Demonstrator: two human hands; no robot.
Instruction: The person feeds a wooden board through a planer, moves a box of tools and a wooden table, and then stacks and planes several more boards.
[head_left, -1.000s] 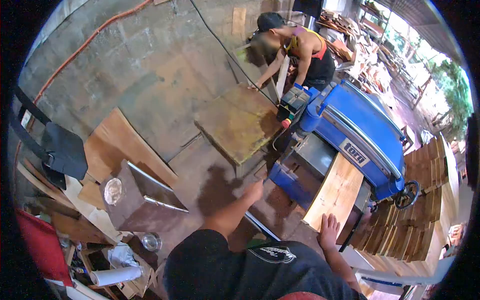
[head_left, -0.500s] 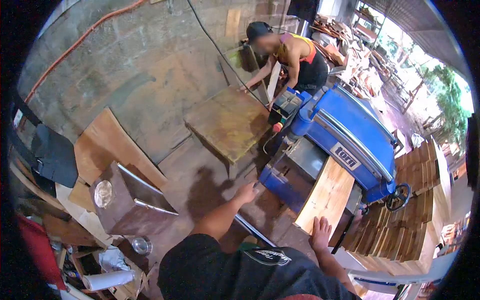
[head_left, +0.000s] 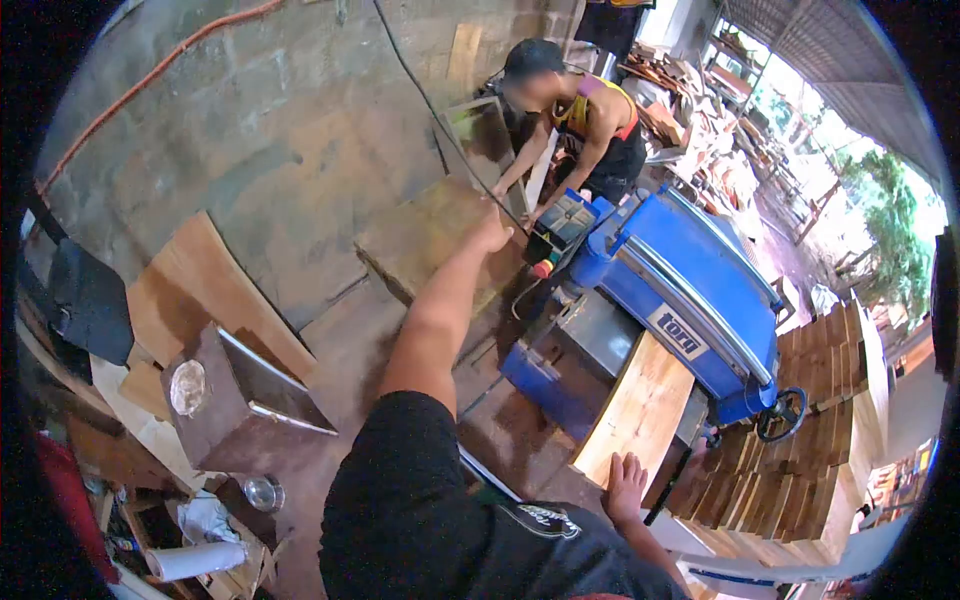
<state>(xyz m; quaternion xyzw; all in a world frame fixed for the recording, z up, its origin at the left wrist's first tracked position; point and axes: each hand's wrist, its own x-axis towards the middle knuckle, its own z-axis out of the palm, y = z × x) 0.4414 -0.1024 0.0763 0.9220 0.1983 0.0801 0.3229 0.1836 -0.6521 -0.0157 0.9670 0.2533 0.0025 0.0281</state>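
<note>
My right hand lies with fingers stretched on the near end of a light wooden board. The board's far end runs under the blue thickness planer marked "torq". My left arm reaches forward, and my left hand is in the air in front of a worn wooden table. A finger seems stretched out, and nothing shows in that hand; the other fingers are hard to make out. To its right is the planer's switch box with a red button.
A co-worker in a dark cap bends behind the planer, hands near the table's far edge. Stacked boards stand at right, with a handwheel beside them. A brown wooden box and a curved panel are at left.
My left hand has moved forward and up, from beside the planer's bed to over the table. My right hand stays on the board. The view has shifted slightly.
</note>
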